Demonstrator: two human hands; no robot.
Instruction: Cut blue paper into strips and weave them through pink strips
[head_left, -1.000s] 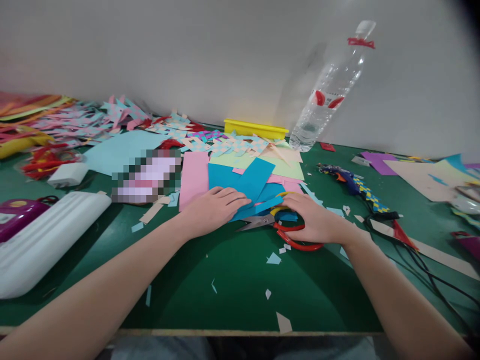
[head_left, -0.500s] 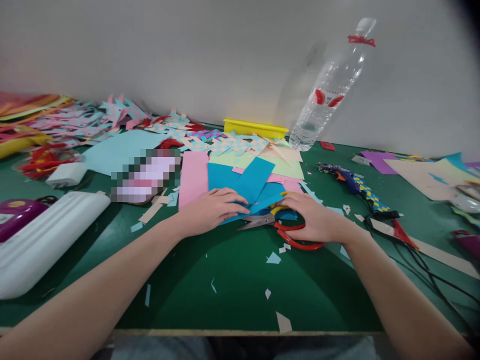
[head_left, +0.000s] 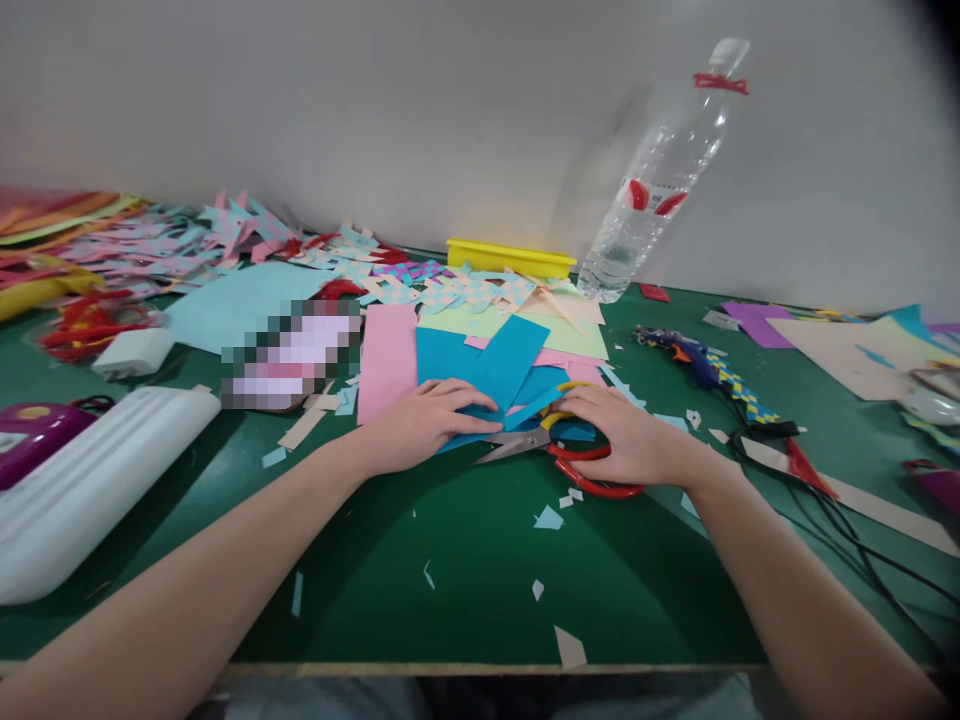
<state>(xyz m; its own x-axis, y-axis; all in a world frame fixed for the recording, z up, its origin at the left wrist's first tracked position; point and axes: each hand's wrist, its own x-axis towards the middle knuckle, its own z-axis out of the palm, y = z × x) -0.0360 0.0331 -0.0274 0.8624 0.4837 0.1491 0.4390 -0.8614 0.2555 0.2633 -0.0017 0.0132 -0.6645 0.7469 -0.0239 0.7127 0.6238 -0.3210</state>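
Note:
Several blue paper pieces lie between my two hands, beside a pink paper strip. My left hand rests palm down at the lower left edge of the blue paper, its fingertips pressing a narrow blue strip. Scissors with red and yellow handles are in my right hand, their blades partly apart and pointing left, close to my left fingertips. A blue strip reaches from my right fingertips toward my left hand.
A phone, a white adapter and a long white device lie at left. A clear bottle leans on the wall behind. Black cables and a woven band are at right; paper scraps dot the green table.
My right fingertips have shifted slightly left, and the narrow blue strip has moved a little near my left fingertips. The scissors have hardly moved.

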